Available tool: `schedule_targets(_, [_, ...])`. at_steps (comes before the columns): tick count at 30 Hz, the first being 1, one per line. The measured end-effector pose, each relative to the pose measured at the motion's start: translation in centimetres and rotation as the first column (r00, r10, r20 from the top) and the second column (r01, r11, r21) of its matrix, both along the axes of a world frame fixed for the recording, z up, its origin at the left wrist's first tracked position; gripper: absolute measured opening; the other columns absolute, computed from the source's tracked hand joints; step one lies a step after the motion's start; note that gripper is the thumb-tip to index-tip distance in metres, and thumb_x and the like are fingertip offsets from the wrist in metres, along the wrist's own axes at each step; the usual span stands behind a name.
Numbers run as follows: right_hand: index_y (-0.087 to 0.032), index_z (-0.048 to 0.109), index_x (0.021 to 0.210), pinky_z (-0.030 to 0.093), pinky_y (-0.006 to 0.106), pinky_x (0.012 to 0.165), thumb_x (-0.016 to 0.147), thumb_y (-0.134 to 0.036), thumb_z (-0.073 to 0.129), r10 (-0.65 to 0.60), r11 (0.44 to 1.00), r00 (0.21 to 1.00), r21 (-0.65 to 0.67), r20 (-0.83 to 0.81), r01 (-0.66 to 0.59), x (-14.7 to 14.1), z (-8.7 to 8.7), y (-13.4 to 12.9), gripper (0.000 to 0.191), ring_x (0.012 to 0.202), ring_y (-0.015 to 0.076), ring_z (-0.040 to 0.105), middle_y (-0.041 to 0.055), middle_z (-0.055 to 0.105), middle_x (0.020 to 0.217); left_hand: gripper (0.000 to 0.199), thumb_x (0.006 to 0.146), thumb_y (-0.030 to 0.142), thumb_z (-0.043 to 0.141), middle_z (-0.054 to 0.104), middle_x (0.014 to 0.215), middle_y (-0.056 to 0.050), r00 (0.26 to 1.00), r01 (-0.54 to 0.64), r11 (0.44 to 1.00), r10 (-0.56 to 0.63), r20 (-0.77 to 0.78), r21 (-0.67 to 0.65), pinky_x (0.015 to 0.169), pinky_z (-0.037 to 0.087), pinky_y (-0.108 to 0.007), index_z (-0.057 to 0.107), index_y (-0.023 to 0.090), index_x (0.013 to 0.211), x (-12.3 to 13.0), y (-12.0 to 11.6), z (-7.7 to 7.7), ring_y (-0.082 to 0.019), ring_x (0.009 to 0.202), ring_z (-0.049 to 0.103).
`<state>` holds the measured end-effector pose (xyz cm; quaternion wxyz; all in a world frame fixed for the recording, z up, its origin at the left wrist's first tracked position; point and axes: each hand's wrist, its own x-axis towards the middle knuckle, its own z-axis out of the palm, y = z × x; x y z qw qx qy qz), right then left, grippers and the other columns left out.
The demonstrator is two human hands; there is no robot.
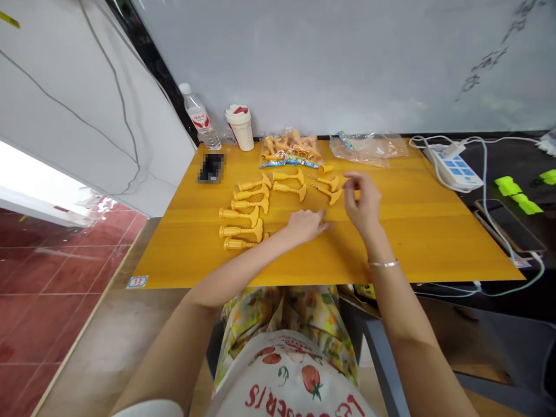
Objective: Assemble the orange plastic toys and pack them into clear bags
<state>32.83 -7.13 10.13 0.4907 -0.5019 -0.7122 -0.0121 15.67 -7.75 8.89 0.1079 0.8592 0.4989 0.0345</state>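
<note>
well, on the yellow tabletop [417,249], orange plastic parts [243,217] lie in rows left of centre, a plastic bag [291,149] of more at the far edge; the left hand [306,226] rests open and flat just beside them, the right hand [362,200] curled above, its grip unclear.

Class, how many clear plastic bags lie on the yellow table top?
2: a clear plastic bag of yellow plastic parts at the back edge of the table, and a nearly empty clear bag to its right, near the power strip. None appears hidden.
</note>
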Motion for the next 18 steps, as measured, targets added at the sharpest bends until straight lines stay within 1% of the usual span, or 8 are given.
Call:
schedule_targets(2, [-0.019,0.067,0.112,0.046,0.042,0.084,0.096,-0.027,0.043,-0.045,0.981,0.947,-0.166,0.319,0.103,0.6,-2.3,3.6,0.030,0.096,0.0282,0.059,0.0129,0.070,0.102,0.043,0.097,0.052,0.047,0.071,0.105,-0.013,1.000,0.012,1.000,-0.012,-0.007,0.018,0.078,0.053,-0.037,0.058,0.020,0.124,0.5,-1.0,-0.7,-0.030,0.095,0.070])
schedule_targets(3, [-0.018,0.067,0.114,0.045,0.043,0.085,0.095,-0.027,0.045,-0.051,0.961,0.903,-0.224,0.426,0.160,0.9,-3.3,4.4,0.030,0.102,0.0308,0.057,0.0145,0.070,0.106,0.036,0.097,0.044,0.049,0.070,0.107,-0.014,1.000,0.016,1.000,-0.016,-0.006,0.014,0.078,0.054,-0.037,0.057,0.020,0.123,0.3,-1.2,-0.8,-0.029,0.095,0.071])
schedule_targets(5, [-0.018,0.066,0.120,0.041,0.043,0.086,0.096,-0.031,0.047,-0.044,0.935,0.836,-0.273,0.547,0.228,1.4,-4.9,4.8,0.034,0.110,0.0332,0.053,0.0156,0.068,0.116,0.030,0.096,0.029,0.050,0.069,0.112,-0.013,0.999,0.027,1.000,-0.027,0.026,-0.012,0.081,0.054,-0.037,0.055,0.019,0.124,-1.0,-1.1,-0.9,-0.028,0.097,0.070])
schedule_targets(8, [-0.022,0.066,0.123,0.038,0.042,0.086,0.096,-0.047,0.051,-0.028,0.937,0.796,-0.261,0.605,0.232,2.0,-5.9,4.1,0.040,0.113,0.0332,0.050,0.0148,0.064,0.123,0.041,0.093,0.022,0.050,0.068,0.116,-0.014,0.989,-0.006,0.999,0.013,0.150,-0.052,0.088,0.052,-0.038,0.046,0.018,0.134,-4.4,-0.1,-0.1,-0.027,0.100,0.069])
schedule_targets(11, [-0.022,0.063,0.126,0.037,0.041,0.086,0.090,-0.060,0.055,0.010,0.947,0.752,-0.249,0.659,0.205,2.0,-5.7,3.8,0.053,0.110,0.0332,0.050,0.0164,0.062,0.122,0.049,0.090,0.022,0.053,0.068,0.117,-0.014,0.948,-0.114,0.991,0.130,0.292,-0.069,0.093,0.051,-0.039,0.042,0.014,0.138,-8.1,1.4,0.9,-0.028,0.106,0.067])
schedule_targets(13, [-0.018,0.062,0.126,0.037,0.040,0.084,0.091,-0.058,0.054,0.016,0.948,0.721,-0.240,0.692,0.209,1.7,-5.4,3.8,0.054,0.108,0.0330,0.051,0.0181,0.062,0.118,0.044,0.088,0.021,0.055,0.066,0.122,-0.015,0.911,-0.175,0.982,0.186,0.368,-0.063,0.099,0.049,-0.040,0.049,0.013,0.131,-10.2,2.5,1.4,-0.028,0.115,0.064])
schedule_targets(15, [-0.016,0.063,0.121,0.037,0.039,0.082,0.095,-0.051,0.050,0.024,0.950,0.704,-0.236,0.710,0.206,1.2,-5.3,3.9,0.045,0.106,0.0322,0.052,0.0183,0.061,0.115,0.039,0.086,0.018,0.055,0.065,0.125,-0.013,0.887,-0.209,0.977,0.210,0.412,-0.049,0.103,0.047,-0.040,0.055,0.015,0.125,-11.6,3.3,1.8,-0.027,0.118,0.061])
schedule_targets(18, [-0.018,0.066,0.111,0.039,0.038,0.081,0.099,-0.042,0.044,0.072,0.952,0.707,-0.260,0.704,0.162,0.6,-5.8,4.2,0.034,0.106,0.0307,0.054,0.0174,0.061,0.118,0.043,0.082,0.012,0.051,0.066,0.124,-0.011,0.869,-0.241,0.970,0.209,0.448,0.015,0.103,0.047,-0.041,0.057,0.016,0.125,-12.5,3.5,1.9,-0.026,0.117,0.061])
